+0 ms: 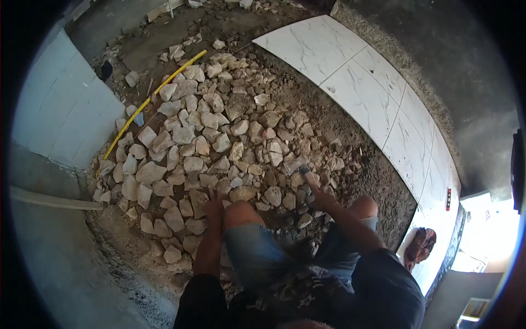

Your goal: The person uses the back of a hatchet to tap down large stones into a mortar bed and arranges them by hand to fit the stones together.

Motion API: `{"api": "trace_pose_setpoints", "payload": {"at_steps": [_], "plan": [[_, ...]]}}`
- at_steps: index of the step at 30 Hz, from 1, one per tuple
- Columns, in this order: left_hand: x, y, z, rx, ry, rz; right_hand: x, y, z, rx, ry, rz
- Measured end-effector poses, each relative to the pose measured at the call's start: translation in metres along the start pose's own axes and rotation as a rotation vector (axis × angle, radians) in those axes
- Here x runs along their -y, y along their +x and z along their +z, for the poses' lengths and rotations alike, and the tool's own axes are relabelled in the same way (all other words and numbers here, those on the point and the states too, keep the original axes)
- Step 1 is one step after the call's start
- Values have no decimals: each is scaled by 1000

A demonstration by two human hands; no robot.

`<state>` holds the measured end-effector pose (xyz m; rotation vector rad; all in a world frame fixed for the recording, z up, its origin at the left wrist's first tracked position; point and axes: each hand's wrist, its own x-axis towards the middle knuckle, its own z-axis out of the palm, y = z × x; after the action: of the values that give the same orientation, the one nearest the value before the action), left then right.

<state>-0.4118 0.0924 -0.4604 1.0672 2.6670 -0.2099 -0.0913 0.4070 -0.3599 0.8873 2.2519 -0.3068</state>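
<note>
My right hand (323,200) is closed round the handle of a hammer (310,176). Its greyish, motion-smeared head lies over the broken stones in front of my right knee. My left hand (215,205) rests on the stones beside my left knee, its fingers spread and apart. Pale angular stones (183,135) are laid close together in front of me and to my left. Smaller broken pieces (274,152) gather toward the middle and right.
A yellow pipe (153,96) runs along the stones' left edge. White marbled tiles (350,82) curve along the right, with a reddish-brown cloth (420,245) and a small red-and-black object (449,199) on them. A pale panel (66,104) stands left; bare soil (378,175) borders the tiles.
</note>
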Motion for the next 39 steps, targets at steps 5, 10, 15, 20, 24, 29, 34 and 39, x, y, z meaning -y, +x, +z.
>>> {"api": "trace_pose_setpoints", "payload": {"at_steps": [5,10,15,20,24,29,34,39], "plan": [[-39,21,-41,89,-12,62,-70,12,56,-250,-312,-182],[2,10,-6,-23,27,113,-14,-33,-22,-207,420,87],[-12,4,-25,98,121,90,-39,-88,-126,105,262,249],[2,13,-11,193,106,103,-59,-113,-109,-58,39,139],[-20,5,-43,242,80,162,-44,-123,-97,-200,117,231],[-1,2,-41,207,138,207,-21,-129,-96,-252,150,336],[-19,-6,-61,331,195,118,-13,-128,-99,-192,102,349],[-7,-15,-59,207,205,211,-14,-129,-116,-159,20,242]]}}
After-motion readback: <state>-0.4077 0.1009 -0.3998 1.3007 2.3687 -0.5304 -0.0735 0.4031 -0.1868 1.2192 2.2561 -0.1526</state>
